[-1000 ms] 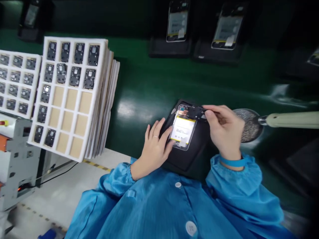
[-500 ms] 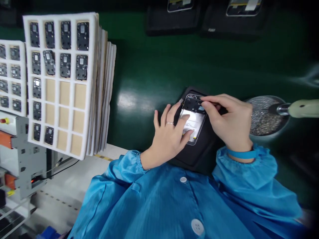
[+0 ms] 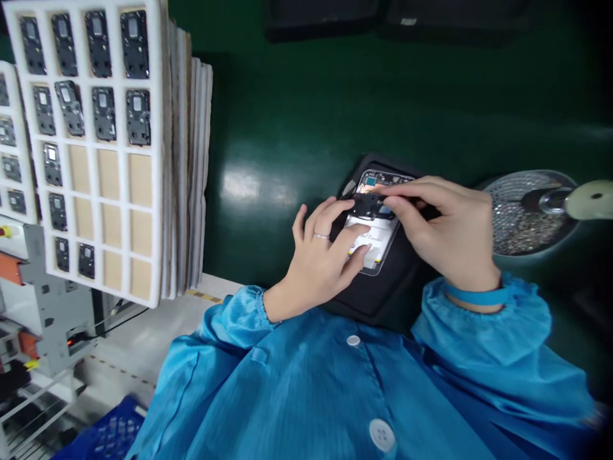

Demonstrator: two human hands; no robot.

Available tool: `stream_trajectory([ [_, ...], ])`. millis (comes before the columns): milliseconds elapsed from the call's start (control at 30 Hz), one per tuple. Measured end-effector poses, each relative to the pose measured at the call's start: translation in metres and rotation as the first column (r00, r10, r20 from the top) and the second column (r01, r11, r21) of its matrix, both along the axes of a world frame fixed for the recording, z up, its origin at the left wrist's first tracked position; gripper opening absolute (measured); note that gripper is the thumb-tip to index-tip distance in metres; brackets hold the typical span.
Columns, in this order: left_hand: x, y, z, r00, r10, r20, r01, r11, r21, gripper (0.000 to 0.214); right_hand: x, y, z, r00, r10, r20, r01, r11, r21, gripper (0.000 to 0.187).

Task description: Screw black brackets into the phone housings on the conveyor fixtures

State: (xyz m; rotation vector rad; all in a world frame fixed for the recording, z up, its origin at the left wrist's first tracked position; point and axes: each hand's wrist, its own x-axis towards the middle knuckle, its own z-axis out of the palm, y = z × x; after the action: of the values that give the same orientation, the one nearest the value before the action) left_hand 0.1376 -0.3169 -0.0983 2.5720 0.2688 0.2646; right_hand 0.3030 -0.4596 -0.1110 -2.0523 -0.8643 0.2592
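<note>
An open phone with its white battery showing lies in a black fixture on the green belt. My right hand pinches a small black part and holds it just above the phone's upper half. My left hand rests on the phone's left side, fingers spread flat over the battery, forefinger touching the black part's left end. A ring sits on one left finger. Both arms wear blue sleeves.
A white foam tray with several black parts and bare cells leans on a stack at the left, another tray beside it. A round dish of screws with a pale tool handle lies at the right. Grey metal rack at lower left.
The black part has come off the phone's top and is now lifted above it, uncovering the board. My left forefinger has reached up to it. The view has tilted downward.
</note>
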Motion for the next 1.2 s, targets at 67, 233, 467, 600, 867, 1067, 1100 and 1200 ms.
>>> stream_trajectory([
  [67,0.001,0.000,0.000,0.999,-0.015,-0.036,0.015,1.000,0.012,0.030,0.001,0.000,-0.002,0.993,-0.053,0.103,0.056,0.998,-0.023,0.021],
  [233,0.006,-0.004,-0.005,0.985,-0.082,-0.152,0.092,0.994,0.060,0.047,0.003,0.000,-0.006,0.980,-0.085,0.183,0.090,0.996,-0.018,0.025],
  [467,0.009,-0.008,-0.012,0.991,-0.069,-0.117,0.090,0.977,0.193,0.057,0.002,0.001,-0.005,0.980,-0.105,0.167,0.108,0.994,-0.011,0.022],
  [600,0.009,-0.010,-0.013,0.989,-0.071,-0.133,0.095,0.977,0.189,0.057,0.002,0.000,-0.005,0.982,-0.118,0.150,0.123,0.992,-0.025,0.024],
  [867,0.012,-0.015,-0.010,0.993,-0.016,-0.114,0.042,0.973,0.229,0.060,-0.002,-0.004,-0.004,0.979,-0.131,0.155,0.116,0.988,0.099,0.017],
  [1067,0.014,-0.017,-0.012,0.992,-0.007,-0.130,0.034,0.978,0.208,0.063,-0.004,-0.001,-0.005,0.967,-0.164,0.197,0.153,0.986,0.070,0.020],
  [1100,0.015,-0.017,-0.012,0.992,-0.008,-0.127,0.034,0.977,0.208,0.064,-0.005,-0.001,-0.005,0.965,-0.174,0.197,0.163,0.984,0.069,0.020],
  [1200,0.015,-0.017,-0.013,0.991,-0.008,-0.134,0.036,0.978,0.205,0.065,-0.006,0.000,-0.006,0.959,-0.206,0.196,0.194,0.978,0.080,0.020],
])
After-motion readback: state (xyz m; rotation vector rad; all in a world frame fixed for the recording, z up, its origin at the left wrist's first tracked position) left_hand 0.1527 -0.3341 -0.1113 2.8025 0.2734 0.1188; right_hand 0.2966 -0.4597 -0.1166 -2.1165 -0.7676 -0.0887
